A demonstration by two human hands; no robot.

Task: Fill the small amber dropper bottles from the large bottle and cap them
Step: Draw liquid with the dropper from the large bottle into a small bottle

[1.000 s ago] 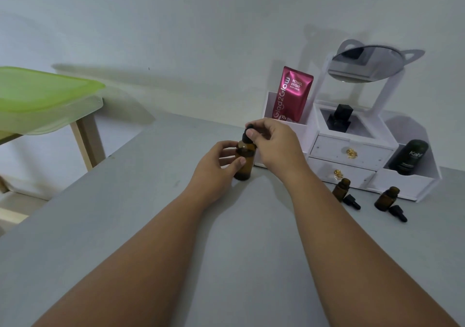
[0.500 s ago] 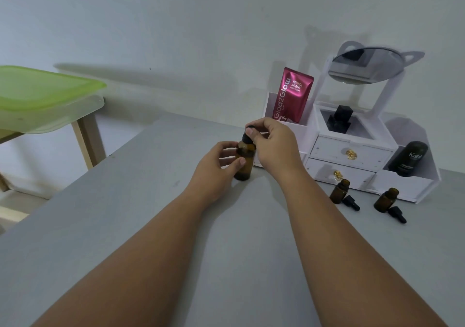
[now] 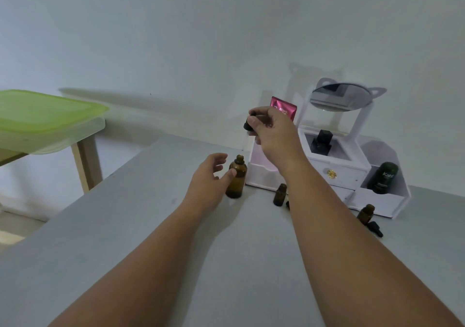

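Note:
The large amber bottle (image 3: 237,178) stands upright and uncapped on the grey table (image 3: 125,226). My left hand (image 3: 208,178) is beside it, thumb touching its side, fingers loosely curled off it. My right hand (image 3: 273,131) is raised above and right of the bottle and pinches its black cap (image 3: 247,126). Two small amber dropper bottles stand open on the table: one (image 3: 280,195) just left of my right forearm, the other (image 3: 365,213) at the right. A black dropper cap (image 3: 376,228) lies by the right one; another cap is mostly hidden behind my forearm.
A white cosmetic organiser (image 3: 337,173) with drawers and a round mirror (image 3: 341,97) stands at the back of the table. It holds a pink sachet (image 3: 285,108), a black bottle (image 3: 320,142) and a dark green tube (image 3: 382,178). A green-topped side table (image 3: 45,117) is at the left.
My right hand has lifted the black cap off the large bottle and risen up. My left hand has loosened its hold on the bottle. The camera view has shifted.

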